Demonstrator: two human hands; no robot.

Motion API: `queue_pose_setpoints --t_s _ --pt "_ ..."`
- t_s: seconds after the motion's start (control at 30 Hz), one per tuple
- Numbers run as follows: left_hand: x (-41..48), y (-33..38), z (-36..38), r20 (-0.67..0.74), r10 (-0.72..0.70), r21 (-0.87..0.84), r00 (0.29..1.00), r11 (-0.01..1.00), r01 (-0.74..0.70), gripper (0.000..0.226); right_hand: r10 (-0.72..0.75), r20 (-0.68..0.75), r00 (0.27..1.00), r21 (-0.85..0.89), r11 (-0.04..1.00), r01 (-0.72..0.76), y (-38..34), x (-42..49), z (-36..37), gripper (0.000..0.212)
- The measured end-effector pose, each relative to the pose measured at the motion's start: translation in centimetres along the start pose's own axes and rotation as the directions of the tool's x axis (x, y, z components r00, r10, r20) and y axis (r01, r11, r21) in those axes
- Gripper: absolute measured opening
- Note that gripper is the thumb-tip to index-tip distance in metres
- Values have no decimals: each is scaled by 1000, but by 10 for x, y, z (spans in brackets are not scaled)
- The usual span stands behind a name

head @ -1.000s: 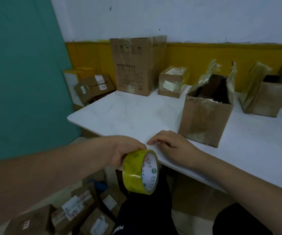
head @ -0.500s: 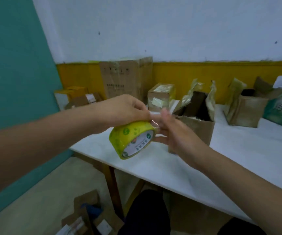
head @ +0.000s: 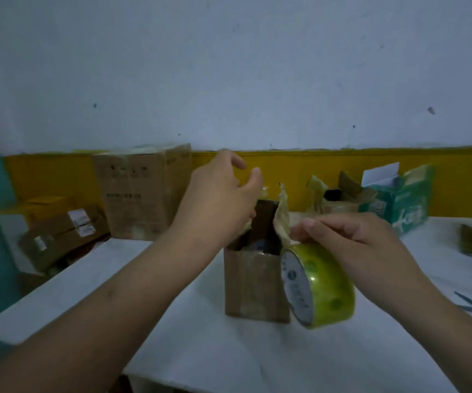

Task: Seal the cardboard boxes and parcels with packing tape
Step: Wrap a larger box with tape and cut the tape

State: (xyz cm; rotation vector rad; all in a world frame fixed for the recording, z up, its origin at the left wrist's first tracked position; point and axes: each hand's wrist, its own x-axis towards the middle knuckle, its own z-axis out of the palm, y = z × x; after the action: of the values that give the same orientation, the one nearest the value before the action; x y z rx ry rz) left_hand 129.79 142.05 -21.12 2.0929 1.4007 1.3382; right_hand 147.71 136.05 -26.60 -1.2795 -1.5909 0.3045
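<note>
The right hand (head: 365, 245) gripped the tape roll (head: 320, 285) just beside the open box (head: 253, 285) on the table (head: 200, 350), while the left hand (head: 220, 199), fingers loosely spread, perhaps touched its flap.

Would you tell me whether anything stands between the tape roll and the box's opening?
Yes: the right flap of the box stands upright between the tape roll in the right hand and the opening; the left hand is over it.

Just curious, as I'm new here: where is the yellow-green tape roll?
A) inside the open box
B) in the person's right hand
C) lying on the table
B: the right hand grips the tape roll beside the open box, while the left hand reaches over its flaps.
</note>
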Motion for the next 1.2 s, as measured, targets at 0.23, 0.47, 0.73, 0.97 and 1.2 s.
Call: queue_pose_setpoints --t_s 0.23,0.47,0.73,0.97,1.2 --pt "59 11 106 429 -167 511 888 855 -87 37 152 -30 988 69 986 -149 32 8 -47 26" --pt "76 -16 60 586 -118 356 802 926 -123 42 223 14 975 108 969 -224 62 20 -60 26" --pt "86 -28 44 667 -26 364 745 883 -295 29 198 86 977 25 979 -200 55 60 -72 27" --pt "42 -32 78 534 360 351 765 729 -587 9 255 63 965 53 965 -258 41 99 -83 29" --pt "12 -88 82 489 346 209 801 845 -493 38 148 -124 981 283 953 -108 32 130 -73 28"
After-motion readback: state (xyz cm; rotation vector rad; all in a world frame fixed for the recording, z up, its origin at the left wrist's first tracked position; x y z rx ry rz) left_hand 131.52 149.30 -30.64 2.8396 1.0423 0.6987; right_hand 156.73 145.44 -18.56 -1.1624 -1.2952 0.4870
